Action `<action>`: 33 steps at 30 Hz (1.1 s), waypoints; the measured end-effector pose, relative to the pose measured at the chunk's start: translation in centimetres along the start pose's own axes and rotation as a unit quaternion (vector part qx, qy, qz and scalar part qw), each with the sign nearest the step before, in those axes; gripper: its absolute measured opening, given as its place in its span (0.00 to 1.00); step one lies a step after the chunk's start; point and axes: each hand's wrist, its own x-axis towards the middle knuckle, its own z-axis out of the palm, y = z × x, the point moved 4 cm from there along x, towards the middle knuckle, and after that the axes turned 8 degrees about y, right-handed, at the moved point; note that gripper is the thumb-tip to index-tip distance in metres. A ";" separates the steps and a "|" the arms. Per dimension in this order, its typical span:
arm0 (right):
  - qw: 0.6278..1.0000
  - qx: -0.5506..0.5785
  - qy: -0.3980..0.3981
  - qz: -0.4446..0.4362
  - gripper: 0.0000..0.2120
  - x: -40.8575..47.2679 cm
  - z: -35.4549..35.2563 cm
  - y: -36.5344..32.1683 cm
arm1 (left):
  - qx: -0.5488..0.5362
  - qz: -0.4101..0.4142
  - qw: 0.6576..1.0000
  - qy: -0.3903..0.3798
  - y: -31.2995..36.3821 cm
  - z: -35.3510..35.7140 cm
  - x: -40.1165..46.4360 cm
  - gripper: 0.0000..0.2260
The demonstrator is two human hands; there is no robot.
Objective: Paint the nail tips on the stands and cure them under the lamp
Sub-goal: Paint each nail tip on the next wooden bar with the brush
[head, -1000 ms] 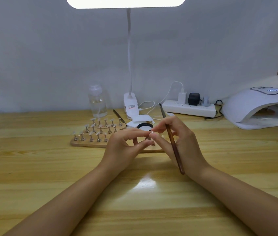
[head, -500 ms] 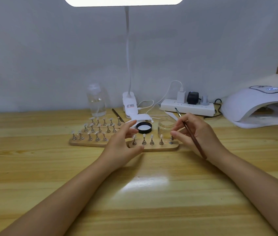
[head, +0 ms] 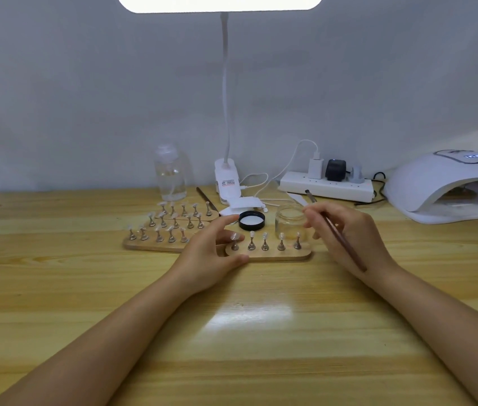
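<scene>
A small wooden board [head: 272, 255] carries several metal stands with pale nail tips [head: 264, 241]. My left hand [head: 211, 253] rests at its left end, thumb against the front edge and fingers reaching over the leftmost stand. My right hand [head: 349, 235] holds a thin brown brush [head: 340, 235], its upper end near the rim of a small glass jar [head: 289, 222]. The white curing lamp [head: 451, 186] stands at the far right, its opening facing me.
Other wooden boards [head: 155, 244] with several stands lie to the left. The jar's black lid [head: 251, 220] lies behind the small board. A clear bottle [head: 170, 174], a desk lamp base [head: 226, 180] and a power strip [head: 327, 187] line the wall.
My hands have come apart from a shared hold in front of the board. The left one settled at the board's left end; the right one carried the brush rightward to the jar.
</scene>
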 end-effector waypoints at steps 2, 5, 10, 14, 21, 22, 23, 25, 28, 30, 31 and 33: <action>0.997 0.060 0.039 0.033 0.17 -0.1 -0.2 -0.6 | -0.007 0.011 1.000 0.018 0.1 0.0 -0.1 0.28; 0.980 0.164 0.068 0.092 0.21 -0.3 0.2 -2.2 | -0.008 0.041 0.998 0.042 0.4 0.1 -0.2 0.25; 0.980 0.184 -0.009 0.076 0.14 -1.2 3.0 -4.7 | -0.014 0.066 0.997 0.046 0.6 0.2 -0.2 0.22; 0.980 0.183 0.004 0.075 0.12 -1.8 3.8 -4.7 | -0.006 0.061 0.997 0.043 0.6 0.3 -0.1 0.16; 0.996 0.080 -0.022 -0.033 0.10 -1.9 4.0 -4.9 | 0.001 0.068 0.997 0.049 0.8 0.3 -0.1 0.17; 0.996 0.085 -0.025 -0.033 0.11 -2.0 4.0 -4.9 | 0.001 0.069 0.996 0.049 0.8 0.3 -0.1 0.17; 0.995 0.095 -0.027 -0.028 0.12 -2.0 3.9 -4.9 | 0.002 0.069 0.996 0.049 0.8 0.3 -0.1 0.17; 0.993 0.116 -0.019 -0.023 0.15 -2.1 3.9 -4.7 | 0.003 0.067 0.997 0.047 0.7 0.3 -0.1 0.16; 0.994 0.104 -0.004 -0.038 0.15 -2.0 3.9 -4.9 | 0.004 0.060 0.997 0.041 0.5 0.4 0.0 0.14; 0.994 0.097 -0.015 -0.037 0.14 -2.0 4.0 -4.9 | 0.000 0.059 0.997 0.040 0.5 0.4 0.0 0.14; 0.994 0.101 -0.020 -0.032 0.15 -2.0 4.0 -4.9 | -0.004 0.061 0.997 0.040 0.6 0.4 0.0 0.15; 0.991 0.129 -0.021 -0.013 0.16 -2.2 4.0 -4.9 | -0.004 0.063 0.997 0.042 0.7 0.3 -0.1 0.15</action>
